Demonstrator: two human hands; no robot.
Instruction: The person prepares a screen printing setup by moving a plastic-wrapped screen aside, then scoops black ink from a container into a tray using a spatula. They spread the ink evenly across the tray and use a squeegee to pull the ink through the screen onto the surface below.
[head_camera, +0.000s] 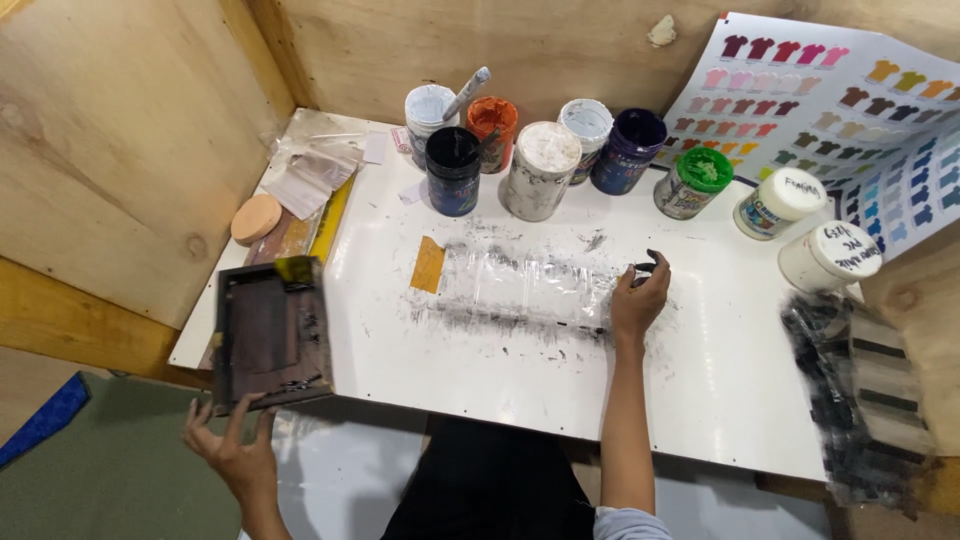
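My left hand (232, 447) holds a small dark-framed printing screen (270, 333) by its near edge, over the left front corner of the white table (720, 390). My right hand (640, 295) reaches to the middle of the table and pinches the right end of a clear, ink-smeared plastic sheet (525, 285) taped flat there. A strip of tan tape (428, 264) holds the sheet's left end. Black ink is smudged around the sheet and on my right fingertips.
Several ink jars stand along the back: black (453, 170), orange (492, 130), white (541, 170), dark blue (628, 150), green-lidded (694, 182), two white-lidded (785, 203). A colour chart (850, 110) leans at right. Ink-stained rags (865, 400) lie at the right edge; a round sponge (256, 218) sits left.
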